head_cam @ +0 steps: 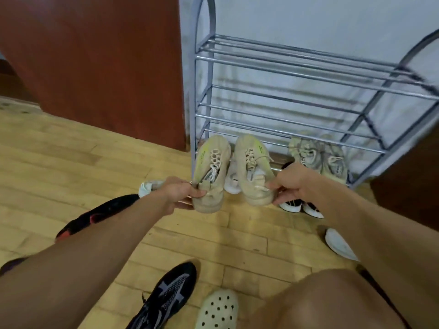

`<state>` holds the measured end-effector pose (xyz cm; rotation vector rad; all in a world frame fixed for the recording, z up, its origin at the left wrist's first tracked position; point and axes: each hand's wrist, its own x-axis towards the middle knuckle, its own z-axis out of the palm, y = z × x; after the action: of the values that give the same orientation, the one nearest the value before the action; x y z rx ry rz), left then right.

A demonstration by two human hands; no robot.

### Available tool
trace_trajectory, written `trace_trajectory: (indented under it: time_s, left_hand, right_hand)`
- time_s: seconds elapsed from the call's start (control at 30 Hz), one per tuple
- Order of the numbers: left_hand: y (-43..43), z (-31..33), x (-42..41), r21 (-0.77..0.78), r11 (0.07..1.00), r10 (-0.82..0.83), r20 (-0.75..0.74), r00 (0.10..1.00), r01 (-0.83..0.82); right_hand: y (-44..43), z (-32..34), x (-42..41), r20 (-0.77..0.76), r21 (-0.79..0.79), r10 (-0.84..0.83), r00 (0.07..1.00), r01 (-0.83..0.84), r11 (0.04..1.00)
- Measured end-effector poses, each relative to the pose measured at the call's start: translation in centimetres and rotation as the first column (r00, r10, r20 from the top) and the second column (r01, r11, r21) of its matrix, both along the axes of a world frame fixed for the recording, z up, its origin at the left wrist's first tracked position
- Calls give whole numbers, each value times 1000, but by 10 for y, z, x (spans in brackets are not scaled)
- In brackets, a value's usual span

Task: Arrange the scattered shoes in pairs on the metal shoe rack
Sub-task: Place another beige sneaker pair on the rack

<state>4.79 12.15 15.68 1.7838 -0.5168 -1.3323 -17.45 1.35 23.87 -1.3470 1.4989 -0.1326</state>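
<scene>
I hold a pair of beige sneakers by their heels, toes pointing at the metal shoe rack point(285, 60). My left hand point(177, 194) grips the left beige sneaker point(211, 169). My right hand point(293, 184) grips the right beige sneaker point(254, 167). Both shoes hover side by side just in front of the rack's lowest shelf. A grey patterned pair point(319, 156) sits at the right of that lowest shelf. The upper shelves hold nothing.
Loose shoes lie on the wooden floor: a black and red one point(99, 213), a black and grey sneaker point(166, 298), a white clog point(218, 309), white shoes point(339, 244), a black and white pair point(300, 206), a white sneaker point(231, 181). A brown door point(95, 67) stands left of the rack.
</scene>
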Motion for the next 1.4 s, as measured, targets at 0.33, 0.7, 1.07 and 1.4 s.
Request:
trace_trajectory:
  time_s: [0.33,0.7,1.07,1.4]
  left_hand:
    - [-111,-5,10,-54,996,69,49,996,-67]
    - [-205,-32,36,-88,983,171,131,976,-161]
    - [-210,-50,46,-121,986,136,194,972,-114]
    - [-137,-44,45,-109,990,102,134,986,-87]
  right_hand:
    - [-85,-55,19,117,30,-125,985,122,992]
    - [-162,-115,70,295,60,-261,919,255,965]
    - [-160,-130,89,55,-212,16,998,-4,977]
    - [-84,-91,97,-342,-403,359,868,-480,779]
